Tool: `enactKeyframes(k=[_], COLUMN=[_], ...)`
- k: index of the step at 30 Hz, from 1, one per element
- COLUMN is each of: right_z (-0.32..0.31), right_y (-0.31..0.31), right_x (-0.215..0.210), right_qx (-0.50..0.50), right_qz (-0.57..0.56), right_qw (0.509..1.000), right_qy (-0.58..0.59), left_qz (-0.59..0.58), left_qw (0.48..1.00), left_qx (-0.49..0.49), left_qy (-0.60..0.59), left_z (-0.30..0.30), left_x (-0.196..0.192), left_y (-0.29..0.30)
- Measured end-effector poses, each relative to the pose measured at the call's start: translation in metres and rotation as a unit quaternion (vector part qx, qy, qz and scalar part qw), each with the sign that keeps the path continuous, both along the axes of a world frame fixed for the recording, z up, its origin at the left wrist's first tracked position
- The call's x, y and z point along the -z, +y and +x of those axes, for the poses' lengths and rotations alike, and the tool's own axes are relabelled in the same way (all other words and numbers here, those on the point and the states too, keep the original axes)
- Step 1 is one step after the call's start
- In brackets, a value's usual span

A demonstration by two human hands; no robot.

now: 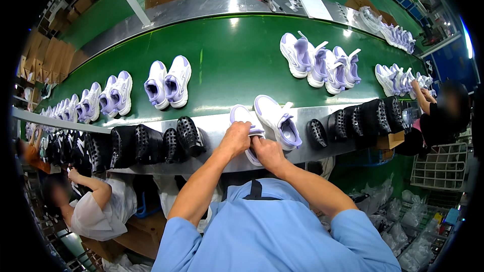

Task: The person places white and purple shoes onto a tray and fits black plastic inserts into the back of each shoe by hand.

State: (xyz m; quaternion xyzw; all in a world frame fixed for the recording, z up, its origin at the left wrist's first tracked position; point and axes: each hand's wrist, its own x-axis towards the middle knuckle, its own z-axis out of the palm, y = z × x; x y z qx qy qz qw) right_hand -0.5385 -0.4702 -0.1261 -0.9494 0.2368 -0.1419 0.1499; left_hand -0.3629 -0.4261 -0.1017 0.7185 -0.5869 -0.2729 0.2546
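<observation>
Head view looks straight down on a metal ledge (217,126) at the near edge of a green conveyor belt (227,65), and both hands meet there over one white and lilac shoe (245,121). That shoe lies directly ahead of the person, its long axis running away from the body and tilted a little left, toe end far, heel end hanging toward the ledge's near edge under the hands. Its partner, a second shoe (278,120), rests just beside it on the right, touching or nearly so, angled the opposite way with its opening facing near-right.

Left hand (235,138) comes in from the lower left and sits on the shoe's near left side, fingers curled down over the upper and closed on it. Right hand (267,152) comes in from the lower right and presses against the left one, fingers bent and pinching the shoe's near end; what exactly lies between the fingertips is hidden. Both hands are equally close to the shoe, neither spread.

Black perforated moulds stand in rows along the ledge, one group (151,143) to the left of the hands and another (353,121) to the right.
</observation>
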Motion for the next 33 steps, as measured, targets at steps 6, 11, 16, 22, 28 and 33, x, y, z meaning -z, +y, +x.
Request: enactKeyframes(k=[6,11,16,22,28,33], right_z=[0.014,0.009,0.033,0.027,0.040,0.062], right_y=[0.008,0.002,-0.019,-0.025,-0.063,-0.079], right_x=[0.000,-0.024,-0.010,-0.025,-0.029,-0.035], right_qx=[0.092,0.236,0.145,0.052,-0.304,-0.346], right_qz=[0.124,0.169,0.205,0.230,0.075,0.100], right_qw=[0.978,0.953,0.968,0.967,0.945,0.933], right_qy=[-0.139,-0.085,-0.023,-0.096,-0.089,0.004], left_qz=[-0.088,0.033,-0.018,0.025,-0.034,-0.038], left_qw=[0.986,0.945,0.916,0.910,0.922,0.920], left_qx=[-0.111,-0.311,-0.391,-0.407,-0.385,-0.387], left_qy=[0.085,0.096,0.087,0.081,0.033,0.052], left_z=[0.001,-0.049,-0.051,-0.039,-0.036,-0.033], left_x=[0.006,0.022,0.054,0.046,0.041,0.041], left_y=[0.028,0.067,0.063,0.076,0.069,0.063])
